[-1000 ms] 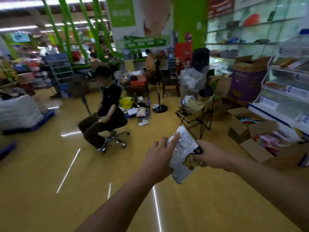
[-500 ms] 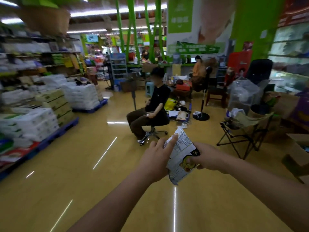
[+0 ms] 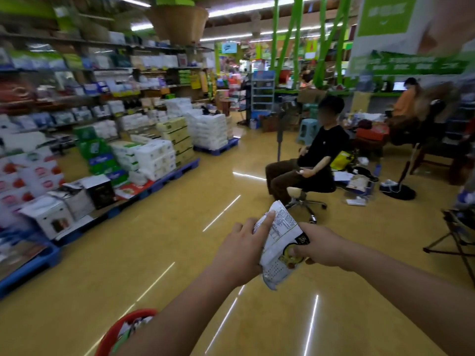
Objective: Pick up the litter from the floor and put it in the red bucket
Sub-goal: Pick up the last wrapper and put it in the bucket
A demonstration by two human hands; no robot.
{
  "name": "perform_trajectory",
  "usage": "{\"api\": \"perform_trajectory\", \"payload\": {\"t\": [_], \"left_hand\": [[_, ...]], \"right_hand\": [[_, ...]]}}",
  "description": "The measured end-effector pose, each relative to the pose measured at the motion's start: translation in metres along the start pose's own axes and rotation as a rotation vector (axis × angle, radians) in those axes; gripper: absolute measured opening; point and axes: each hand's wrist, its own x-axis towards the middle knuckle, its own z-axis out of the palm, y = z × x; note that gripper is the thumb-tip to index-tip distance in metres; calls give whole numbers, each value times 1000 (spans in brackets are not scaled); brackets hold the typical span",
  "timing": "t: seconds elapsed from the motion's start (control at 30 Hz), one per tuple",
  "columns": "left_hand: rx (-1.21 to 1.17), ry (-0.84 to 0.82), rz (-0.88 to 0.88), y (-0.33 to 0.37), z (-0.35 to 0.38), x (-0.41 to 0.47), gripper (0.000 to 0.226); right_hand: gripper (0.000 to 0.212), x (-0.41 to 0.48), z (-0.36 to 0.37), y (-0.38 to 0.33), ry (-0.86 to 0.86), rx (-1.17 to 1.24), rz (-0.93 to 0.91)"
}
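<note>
White crinkled packet point(image 3: 276, 242) sits in my two-handed grip, above the yellow floor point(image 3: 180, 253); my left hand point(image 3: 240, 250) curls round its near edge, forefinger laid up the printed face; my right hand point(image 3: 320, 246) pinches the opposite side, thumb on the front; below and left of the grip, the red bucket point(image 3: 108, 337) shows its rim, partly hidden by my left forearm, scraps inside; beyond the grip a person point(image 3: 316, 155) sits on a swivel chair.
</note>
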Motion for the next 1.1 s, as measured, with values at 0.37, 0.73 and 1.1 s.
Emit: {"api": "perform_trajectory", "payload": {"t": [0.37,0.73,1.1], "left_hand": [[68,-12,-327,-111,9,-28,126],[73,-13,-662,-189,18,-45,125],[71,3,-895,-253,14,-107,122]], "right_hand": [[28,121,71,-56,-233,-15,-174],[28,234,135,-113,-481,-91,-335],[21,277,222,-179,-667,-144,-453]]}}
